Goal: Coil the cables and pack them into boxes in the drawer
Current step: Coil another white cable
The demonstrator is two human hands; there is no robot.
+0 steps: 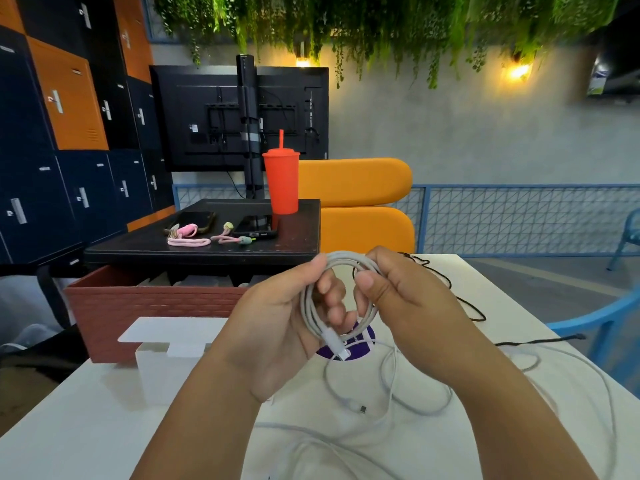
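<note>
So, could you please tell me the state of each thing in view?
white cable coil, coiled, gripped by left hand and right hand.
loose white cables, uncoiled on the table.
black cable, uncoiled on the table.
white box, flap open.
brick-patterned drawer, open.
red tumbler, upright, lid on.

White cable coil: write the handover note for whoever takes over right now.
Left hand and right hand both grip the white cable coil above the table; its connector end hangs free.
White box stands open at left, inside not visible.
Loose white cables and a black cable lie uncoiled on the table.
Left: finish this coil, box it, then coil the rest.
</note>
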